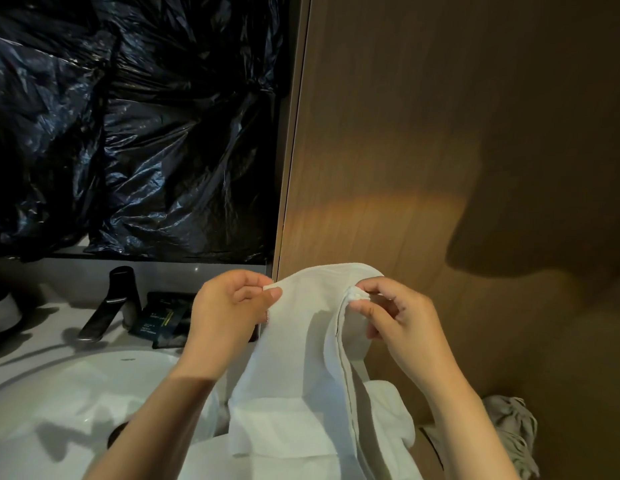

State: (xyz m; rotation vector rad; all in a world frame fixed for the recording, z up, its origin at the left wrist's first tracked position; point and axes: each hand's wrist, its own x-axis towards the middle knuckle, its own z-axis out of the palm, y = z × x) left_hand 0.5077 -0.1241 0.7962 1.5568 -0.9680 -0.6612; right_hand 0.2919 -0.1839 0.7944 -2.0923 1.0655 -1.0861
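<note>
Towel: you hold the white towel up in both hands, just right of the basin.
Long axis: it runs from 12 o'clock at your fingertips down to 6 o'clock against your body, and the held top edge spans 9 to 3.
Left hand: thumb and curled fingers pinch the towel's 9 o'clock edge.
Right hand: thumb and forefinger pinch a bunched bit of hem at 3 o'clock, with the other fingers loosely curled.
Nearer hand: neither, since both already grip. The next fold likely turns on bringing the two pinches together.
Around: a black faucet and dark packets sit at 9 o'clock, black plastic sheeting at 11 and a grey cloth at 4.
In the way: the wood panel stands close behind the towel at 12 to 2 o'clock, and it looks likely to crowd a wide spread to the right.
</note>
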